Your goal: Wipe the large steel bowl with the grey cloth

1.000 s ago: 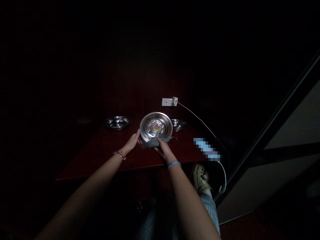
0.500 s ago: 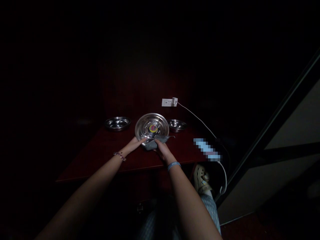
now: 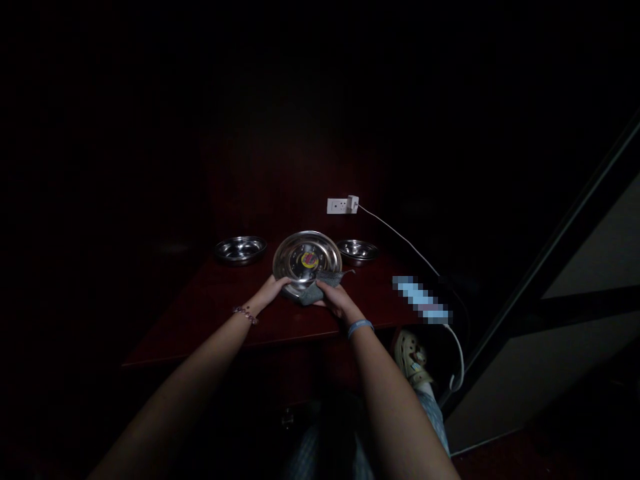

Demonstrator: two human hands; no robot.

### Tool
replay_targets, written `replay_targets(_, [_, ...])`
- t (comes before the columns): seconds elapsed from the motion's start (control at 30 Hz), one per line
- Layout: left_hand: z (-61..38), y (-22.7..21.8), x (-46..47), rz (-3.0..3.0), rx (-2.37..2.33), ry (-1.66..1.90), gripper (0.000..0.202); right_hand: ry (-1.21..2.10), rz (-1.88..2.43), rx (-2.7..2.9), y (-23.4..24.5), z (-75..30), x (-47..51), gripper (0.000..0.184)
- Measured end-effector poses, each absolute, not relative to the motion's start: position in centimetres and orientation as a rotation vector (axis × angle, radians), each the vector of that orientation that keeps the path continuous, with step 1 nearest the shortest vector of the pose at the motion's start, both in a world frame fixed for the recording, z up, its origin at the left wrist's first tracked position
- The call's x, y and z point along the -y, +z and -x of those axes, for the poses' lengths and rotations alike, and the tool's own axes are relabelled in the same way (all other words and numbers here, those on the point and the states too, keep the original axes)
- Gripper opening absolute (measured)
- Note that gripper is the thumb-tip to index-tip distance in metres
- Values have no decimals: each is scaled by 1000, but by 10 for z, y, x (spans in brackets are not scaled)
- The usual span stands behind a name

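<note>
A round stainless steel plate [image 3: 327, 250] with a yellow and red sticker at its centre is tilted up toward me above the table. My left hand [image 3: 273, 290] grips its lower left rim, thumb on the inner face. At the lower right rim, my right hand [image 3: 335, 298] is closed on a grey cloth [image 3: 314, 293], folded over the plate's edge with the thumb on top. The fingers behind the plate are mostly hidden.
Steel dishes stand on the dark red table [image 3: 200, 320]: one dish [image 3: 240, 250] at left, another [image 3: 359, 251] at right. Behind is a wall socket [image 3: 340, 206] with a charger and white cable. A pixelated blue object [image 3: 423, 300] lies right, above a clog [image 3: 410, 357].
The view has shifted slightly, moving everything a little right. My right hand and the cloth have slid slightly along the plate's lower rim; both hands keep their hold.
</note>
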State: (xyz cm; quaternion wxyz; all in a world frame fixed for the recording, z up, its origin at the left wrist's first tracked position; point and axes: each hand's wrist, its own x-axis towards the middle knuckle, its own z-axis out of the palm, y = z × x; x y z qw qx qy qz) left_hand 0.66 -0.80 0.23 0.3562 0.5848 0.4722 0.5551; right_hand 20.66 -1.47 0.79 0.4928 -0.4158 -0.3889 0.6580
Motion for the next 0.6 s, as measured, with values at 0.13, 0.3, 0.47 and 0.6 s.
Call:
replay_targets(0.13, [-5, 3, 8, -1495, -1233, 1443, 33, 1496, 1053, 989, 4, -215, 7, 19])
replay_targets(0.3, [-5, 6, 15, -1480, -1188, 1485, 43, 1381, 1080, 1079, 4, -219, 9, 17])
replay_targets(0.47, [-11, 6, 19, -1523, -1095, 1501, 58, 1435, 1061, 1010, 6, -217, 13, 18])
replay_targets(0.6, [-17, 0, 18, -1613, -993, 1398, 64, 1538, 983, 915, 8, -211, 15, 19])
